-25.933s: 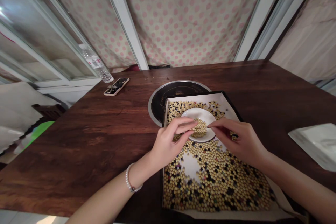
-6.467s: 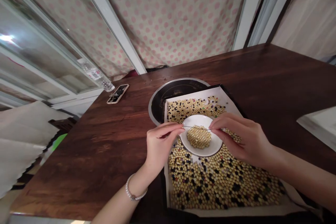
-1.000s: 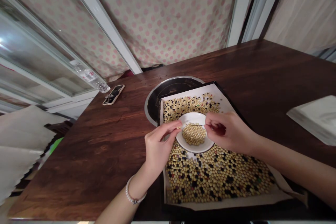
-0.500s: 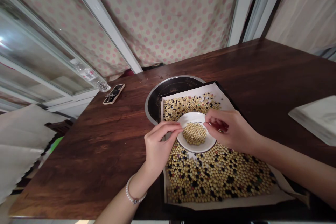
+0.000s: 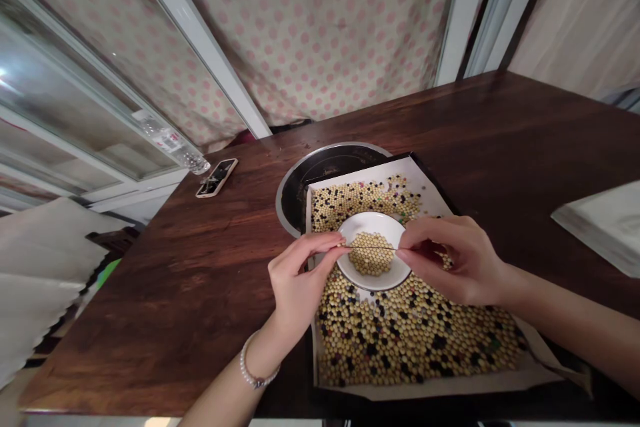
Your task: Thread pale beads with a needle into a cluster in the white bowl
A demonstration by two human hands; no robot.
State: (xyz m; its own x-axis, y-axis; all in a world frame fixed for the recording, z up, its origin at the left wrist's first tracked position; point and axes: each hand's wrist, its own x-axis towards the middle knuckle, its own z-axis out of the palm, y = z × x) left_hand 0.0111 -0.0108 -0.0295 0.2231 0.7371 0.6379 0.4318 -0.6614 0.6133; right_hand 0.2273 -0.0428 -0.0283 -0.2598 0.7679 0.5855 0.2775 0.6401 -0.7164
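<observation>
A thin dark thread (image 5: 373,248) stretches nearly level between my two hands, above a white dish (image 5: 351,271) with a dark rim. Small pale-yellow round beads (image 5: 371,255) are heaped in this dish. My left hand (image 5: 305,270) is closed in a pinch at the dish's left edge, with what looks like a pale bead (image 5: 342,241) at its fingertips, where the thread ends. Over the right edge, my right hand (image 5: 450,257) pinches the thread's other end between thumb and forefinger. Its curled fingers are partly hidden.
The dish sits in a paper-lined black tray (image 5: 425,180) spread with yellow and black beads (image 5: 415,333). Behind is a round dark inset plate (image 5: 320,177) with a metal rim. A phone (image 5: 217,178), a plastic bottle (image 5: 173,143) and a white packet (image 5: 600,227) lie around the wooden table (image 5: 225,267).
My right hand has moved slightly right and down. The thread now spans from hand to hand, lower over the dish; before, it pointed from my right fingers toward the left. My left hand has barely shifted.
</observation>
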